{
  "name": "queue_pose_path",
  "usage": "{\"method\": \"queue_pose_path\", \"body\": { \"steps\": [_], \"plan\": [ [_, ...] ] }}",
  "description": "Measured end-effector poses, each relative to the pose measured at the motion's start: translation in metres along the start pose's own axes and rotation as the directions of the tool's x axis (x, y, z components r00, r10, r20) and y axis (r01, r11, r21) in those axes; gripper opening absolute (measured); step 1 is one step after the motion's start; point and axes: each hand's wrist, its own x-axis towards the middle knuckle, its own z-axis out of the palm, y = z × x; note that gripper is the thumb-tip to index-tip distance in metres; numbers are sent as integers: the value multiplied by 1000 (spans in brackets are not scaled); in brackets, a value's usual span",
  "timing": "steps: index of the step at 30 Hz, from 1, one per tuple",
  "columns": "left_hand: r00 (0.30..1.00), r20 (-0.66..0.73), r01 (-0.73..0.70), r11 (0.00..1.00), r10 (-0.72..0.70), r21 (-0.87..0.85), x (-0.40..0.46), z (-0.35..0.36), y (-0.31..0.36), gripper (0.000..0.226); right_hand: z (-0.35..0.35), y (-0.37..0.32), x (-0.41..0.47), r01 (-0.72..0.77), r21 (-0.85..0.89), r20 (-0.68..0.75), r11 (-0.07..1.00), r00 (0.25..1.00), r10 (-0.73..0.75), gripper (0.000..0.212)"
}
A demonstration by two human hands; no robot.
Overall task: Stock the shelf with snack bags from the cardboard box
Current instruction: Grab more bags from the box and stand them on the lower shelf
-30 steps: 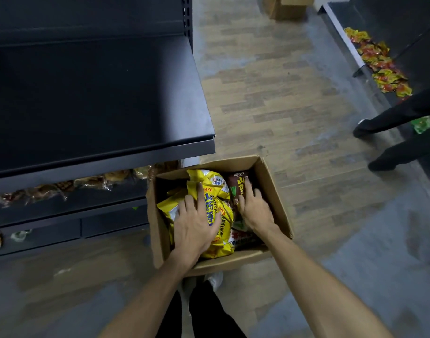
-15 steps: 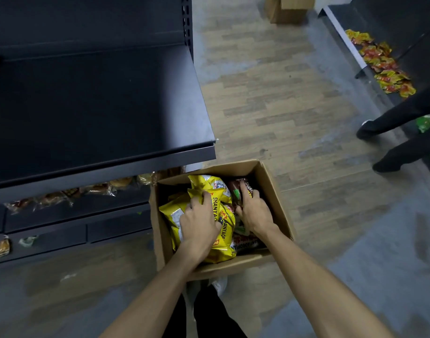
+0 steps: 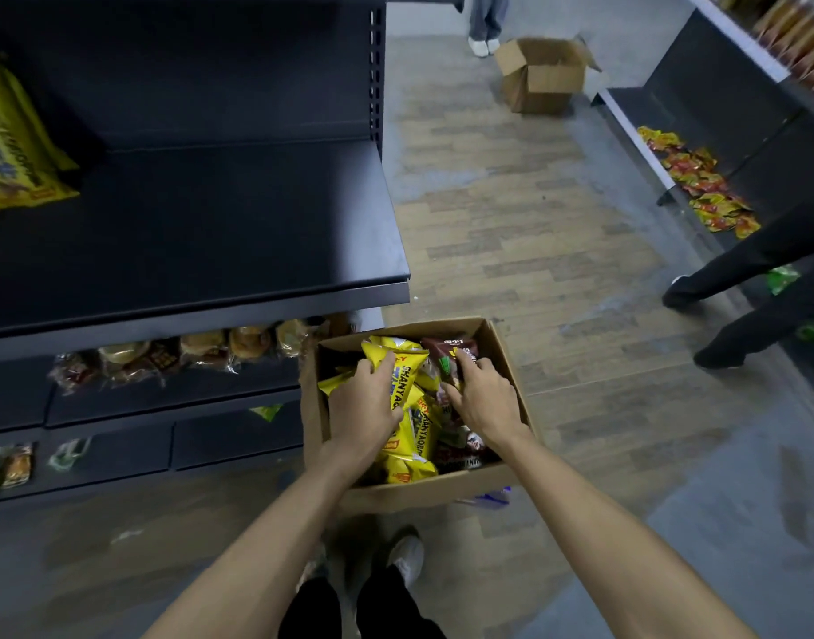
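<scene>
In the box (image 3: 511, 362), left hand (image 3: 366, 403) grips a yellow bag (image 3: 407, 385); right hand (image 3: 481, 394) pinches a brown bag (image 3: 446, 355), apparently for lifting out.

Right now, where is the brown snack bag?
In the head view, the brown snack bag lies at the far right of the cardboard box, under the right hand, beside the yellow bags.

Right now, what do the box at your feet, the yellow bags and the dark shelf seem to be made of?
Box: plain brown cardboard, matte, with a raw cut rim.
Yellow bags: thin printed plastic film, probably; glossy and crinkled.
Dark shelf: likely painted sheet metal, smooth and matte, with a thin folded front lip.
</scene>
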Motion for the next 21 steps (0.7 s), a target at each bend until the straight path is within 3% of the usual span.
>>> {"method": "queue_pose_path", "body": {
  "steps": [7, 11, 21],
  "plan": [
    [997, -66, -33, 997, 37, 65, -21, -49, -15, 79, -42, -34, -37, 25, 33, -129, 999, 991, -21, 50],
    [979, -183, -79, 996, 86, 43, -42, -89, -32, 66, -64, -68, -64, 47, 53, -236, 997, 971, -34, 51],
    [935, -352, -11, 995, 47, 104, -136, -167, -131, 71, -86, -189, -141, 199, 48, -391, 979, 905, -165, 56]
  ]
}}
